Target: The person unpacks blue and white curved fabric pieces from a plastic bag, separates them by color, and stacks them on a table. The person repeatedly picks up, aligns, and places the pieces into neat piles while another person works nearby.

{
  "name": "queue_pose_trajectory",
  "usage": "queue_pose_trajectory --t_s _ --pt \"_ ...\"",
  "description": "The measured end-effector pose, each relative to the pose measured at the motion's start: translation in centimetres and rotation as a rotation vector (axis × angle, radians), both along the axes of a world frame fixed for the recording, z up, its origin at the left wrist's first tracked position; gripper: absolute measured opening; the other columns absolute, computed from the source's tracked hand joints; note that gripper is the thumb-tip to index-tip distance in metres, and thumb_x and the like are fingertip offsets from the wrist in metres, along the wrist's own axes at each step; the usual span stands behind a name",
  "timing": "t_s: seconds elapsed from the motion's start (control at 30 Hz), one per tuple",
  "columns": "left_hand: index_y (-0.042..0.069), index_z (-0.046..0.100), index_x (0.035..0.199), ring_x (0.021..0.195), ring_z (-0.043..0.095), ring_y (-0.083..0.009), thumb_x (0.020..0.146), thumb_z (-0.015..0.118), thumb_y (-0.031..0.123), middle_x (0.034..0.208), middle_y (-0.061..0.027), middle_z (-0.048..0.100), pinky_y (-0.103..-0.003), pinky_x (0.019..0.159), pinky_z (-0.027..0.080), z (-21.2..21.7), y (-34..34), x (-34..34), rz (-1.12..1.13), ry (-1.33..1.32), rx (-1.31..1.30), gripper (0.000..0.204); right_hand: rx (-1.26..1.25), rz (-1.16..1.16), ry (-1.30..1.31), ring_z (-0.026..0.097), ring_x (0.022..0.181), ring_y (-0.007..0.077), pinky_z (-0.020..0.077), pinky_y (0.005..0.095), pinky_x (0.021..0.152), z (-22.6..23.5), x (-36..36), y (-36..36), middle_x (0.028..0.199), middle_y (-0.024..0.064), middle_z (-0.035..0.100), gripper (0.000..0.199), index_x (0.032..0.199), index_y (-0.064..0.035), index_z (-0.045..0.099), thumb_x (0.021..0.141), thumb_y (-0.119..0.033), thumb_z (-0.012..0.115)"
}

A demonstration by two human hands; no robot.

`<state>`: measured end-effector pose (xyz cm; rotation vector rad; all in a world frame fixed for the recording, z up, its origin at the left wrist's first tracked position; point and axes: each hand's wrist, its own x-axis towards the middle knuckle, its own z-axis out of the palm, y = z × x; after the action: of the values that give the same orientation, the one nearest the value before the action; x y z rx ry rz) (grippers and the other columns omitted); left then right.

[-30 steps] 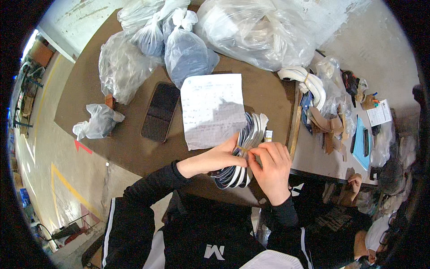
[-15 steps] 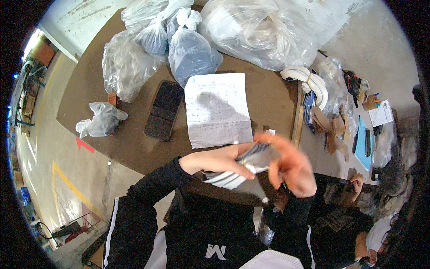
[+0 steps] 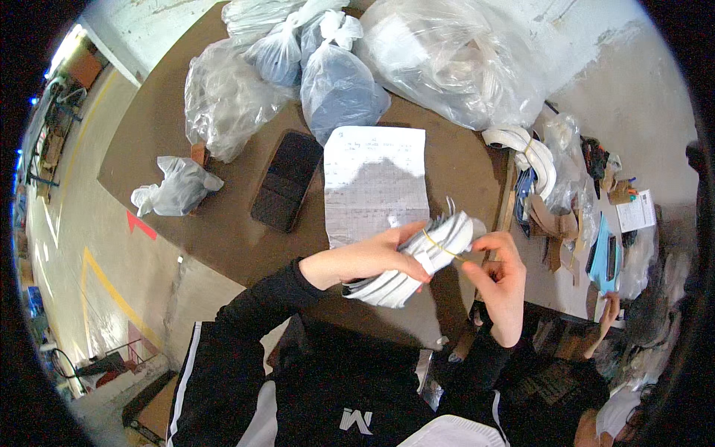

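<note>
Bag (image 3: pixel 344 82), bluish contents (image 3: pixel 339 113), lay on our counter (image 3: pixel 153 141); left fingers (image 3: pixel 408 265) gripped white strips (image 3: pixel 381 287), right fingers (image 3: pixel 480 277) pinched their band (image 3: pixel 441 246).

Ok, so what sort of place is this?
Likely a workshop or packing area, though I can't tell which: filled plastic bags on the table, a banded bundle in hand, and a yellow line marked on the floor.

Below my fingers (image 3: pixel 406 263) spreads a brown table (image 3: pixel 463 160); beyond them, a pale wall (image 3: pixel 167 26); left of them, yellow-lined floor (image 3: pixel 153 261).
</note>
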<state>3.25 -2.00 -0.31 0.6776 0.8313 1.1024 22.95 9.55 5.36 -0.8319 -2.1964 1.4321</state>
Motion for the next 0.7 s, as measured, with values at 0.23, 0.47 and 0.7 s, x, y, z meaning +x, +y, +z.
queue_pose_trajectory --t_s 0.23,0.47,0.7 --pt "-0.002 0.042 0.13 0.094 0.059 -0.0112 0.076 0.076 0.015 0.105 -0.0077 0.062 -0.025 0.081 0.048 -0.5 -0.4 0.4 -0.278 -0.021 0.003 0.066 -0.641 0.271 0.663 0.048 0.056 0.0099 0.0363 0.0237 0.045 -0.7 0.6 2.1 0.109 0.0132 0.061 0.05 0.132 -0.008 0.046 0.095 -0.039 0.056" --pt "-0.001 0.05 0.117 0.084 0.066 -0.0183 0.077 0.075 0.012 0.095 -0.0101 0.065 -0.029 0.076 0.053 -0.4 -0.5 -1.4 0.172 -0.151 -0.082 0.049 -0.335 -0.408 0.774 0.053 0.08 0.0089 0.0454 0.0223 0.059 -3.4 1.6 3.1 0.135 0.0159 0.052 0.058 0.145 -0.0123 0.039 0.096 -0.04 0.054" --pt "0.002 0.032 0.141 0.116 0.047 -0.0151 0.085 0.074 0.028 0.127 -0.0093 0.05 -0.03 0.098 0.039 -1.3 0.2 1.0 0.407 0.151 -0.044 0.075 0.271 -0.024 -0.106 0.054 0.116 0.0339 0.0464 0.0401 0.094 -4.6 -4.2 -5.5 0.132 0.0255 0.049 0.077 0.14 0.0078 0.037 0.083 -0.029 0.073"
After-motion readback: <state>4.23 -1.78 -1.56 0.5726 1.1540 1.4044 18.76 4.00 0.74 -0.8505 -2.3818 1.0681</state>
